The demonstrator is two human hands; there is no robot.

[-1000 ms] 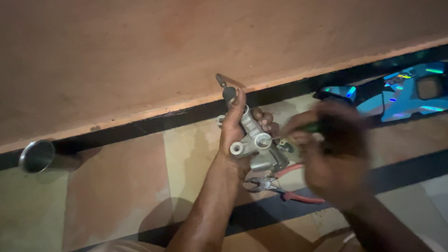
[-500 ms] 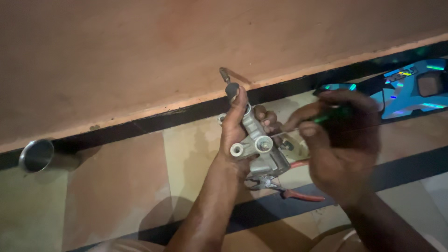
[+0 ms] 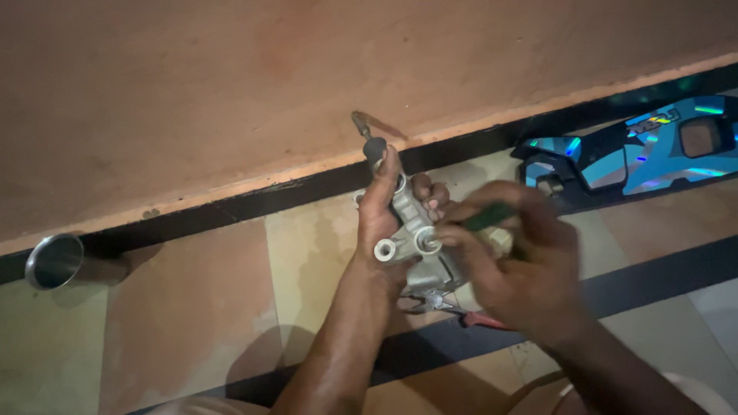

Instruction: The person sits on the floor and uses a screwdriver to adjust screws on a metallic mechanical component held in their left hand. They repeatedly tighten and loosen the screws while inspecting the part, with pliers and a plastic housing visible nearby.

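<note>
- Tiled floor (image 3: pixel 192 323) meeting a reddish wall (image 3: pixel 231 92) with a black skirting band.
- Blue patterned plastic panel (image 3: pixel 638 154) lying on the floor at right.
- Grey cast metal part (image 3: pixel 415 230), held upright above the floor.
- Left hand (image 3: pixel 380 223) clamped around the part.
- Right hand (image 3: pixel 515 269) closed on a green-handled tool (image 3: pixel 484 219), tip at the part.
- Steel cup (image 3: pixel 54 261) far left.
- Red-handled pliers (image 3: pixel 453 307) on the floor beneath the hands.

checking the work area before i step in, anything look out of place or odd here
Nothing looks spilled or broken. The left hand grips a grey metal part while the right hand works a green-handled tool at it. Red-handled pliers lie loose on the tiled floor under the hands, and a blue panel lies by the wall.
</note>
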